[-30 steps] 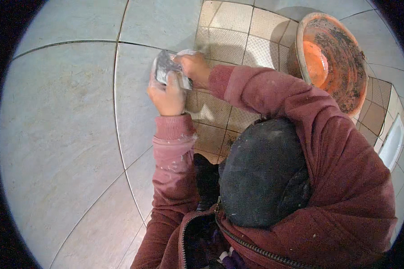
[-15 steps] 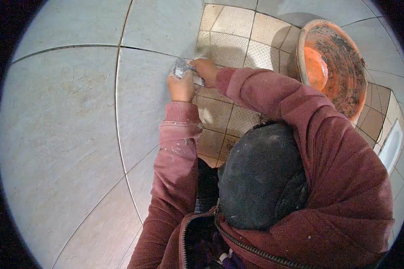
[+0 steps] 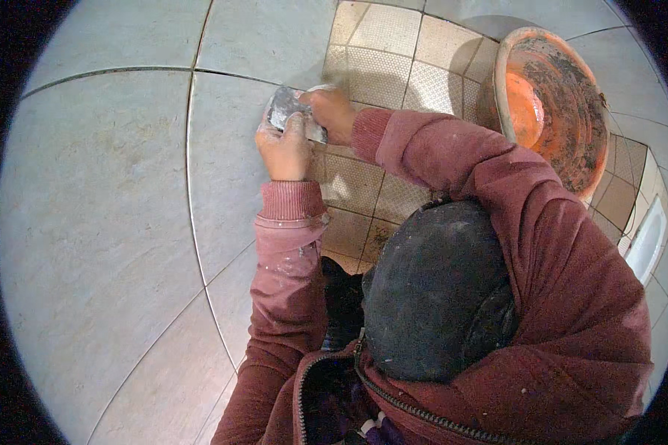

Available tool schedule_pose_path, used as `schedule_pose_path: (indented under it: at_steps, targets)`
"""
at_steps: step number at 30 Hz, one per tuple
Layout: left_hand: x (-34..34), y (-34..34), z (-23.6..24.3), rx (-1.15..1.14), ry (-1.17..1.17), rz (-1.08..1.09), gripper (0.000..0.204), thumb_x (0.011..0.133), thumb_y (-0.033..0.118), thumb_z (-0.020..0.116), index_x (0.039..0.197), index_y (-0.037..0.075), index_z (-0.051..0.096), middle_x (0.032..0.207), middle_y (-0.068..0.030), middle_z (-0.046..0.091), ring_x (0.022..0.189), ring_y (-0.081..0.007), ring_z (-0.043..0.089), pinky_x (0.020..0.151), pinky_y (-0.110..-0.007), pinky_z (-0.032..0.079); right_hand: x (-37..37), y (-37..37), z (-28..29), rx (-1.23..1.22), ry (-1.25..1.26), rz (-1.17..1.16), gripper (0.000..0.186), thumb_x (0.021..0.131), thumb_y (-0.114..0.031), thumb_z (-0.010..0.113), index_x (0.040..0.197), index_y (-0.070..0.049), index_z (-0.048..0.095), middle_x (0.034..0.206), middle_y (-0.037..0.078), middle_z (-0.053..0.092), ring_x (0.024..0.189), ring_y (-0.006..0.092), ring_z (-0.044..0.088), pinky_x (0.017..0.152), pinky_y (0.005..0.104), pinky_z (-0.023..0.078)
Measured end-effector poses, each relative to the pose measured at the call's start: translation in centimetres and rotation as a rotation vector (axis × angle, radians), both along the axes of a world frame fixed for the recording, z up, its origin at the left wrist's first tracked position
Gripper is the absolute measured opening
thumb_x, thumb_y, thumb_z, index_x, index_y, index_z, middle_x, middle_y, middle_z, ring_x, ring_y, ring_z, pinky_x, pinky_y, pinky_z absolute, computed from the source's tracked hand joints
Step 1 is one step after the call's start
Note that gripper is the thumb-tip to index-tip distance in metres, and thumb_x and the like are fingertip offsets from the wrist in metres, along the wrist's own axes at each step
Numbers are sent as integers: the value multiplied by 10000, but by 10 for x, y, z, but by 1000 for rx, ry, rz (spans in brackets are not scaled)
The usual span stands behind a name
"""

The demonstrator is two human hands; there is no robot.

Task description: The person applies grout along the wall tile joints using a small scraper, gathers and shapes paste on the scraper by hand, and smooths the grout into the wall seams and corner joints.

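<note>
My left hand (image 3: 286, 154) is closed around a small grey piece smeared with white paste (image 3: 280, 106), its thumb lying along the near side. I cannot tell whether this piece is a bag, a container or a tool. Close against it on the right is my right hand (image 3: 332, 111), fingers bent in toward the grey piece. The right fingertips are partly hidden and blurred, and whatever they hold does not show clearly. Both hands are in front of a large grey wall tile (image 3: 234, 141), beside its right edge.
An orange bucket (image 3: 503, 89) with dirty, dark-stained walls stands at the right. Small beige patterned floor tiles (image 3: 386, 33) lie beyond and below my hands. My bent knee in dark cloth (image 3: 438, 297) fills the middle front. A white fixture (image 3: 648, 237) is at the far right.
Both hands have shifted slightly left, the left one also a little nearer to me, bringing the grey piece with them. The view has moved slightly.
</note>
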State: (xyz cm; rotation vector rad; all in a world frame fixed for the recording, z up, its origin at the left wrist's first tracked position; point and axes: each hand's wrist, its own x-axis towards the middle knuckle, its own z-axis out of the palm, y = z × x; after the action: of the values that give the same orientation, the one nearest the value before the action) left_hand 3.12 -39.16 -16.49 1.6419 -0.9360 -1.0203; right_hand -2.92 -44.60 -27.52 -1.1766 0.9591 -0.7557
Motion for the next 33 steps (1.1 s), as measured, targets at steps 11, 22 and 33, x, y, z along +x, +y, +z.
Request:
schedule_pose_path:
  at_steps: [11,22,33]
  targets:
    - [-10,0,35,-44,34,93,71,706,-10,517,761,-30,557,625,-43,544,463,-96,463,406,-229,339,-1,-1,44,602,-344,-213,220,789,-137,566,817,81,549,724,128,557,593,196,545,538,334,458]
    - [-7,-1,68,63,-25,112,69,713,31,527,653,-1,538,490,-27,482,331,-80,381,303,-227,258,10,-7,25,-906,-180,-286,191,807,-165,526,878,9,556,721,74,565,588,177,552,549,312,470]
    - [-10,4,111,-24,-260,129,78,751,57,573,683,30,545,489,8,464,348,-52,361,320,-206,245,-7,5,100,-1028,277,-82,257,719,-114,572,932,25,539,631,77,502,589,227,530,543,355,441]
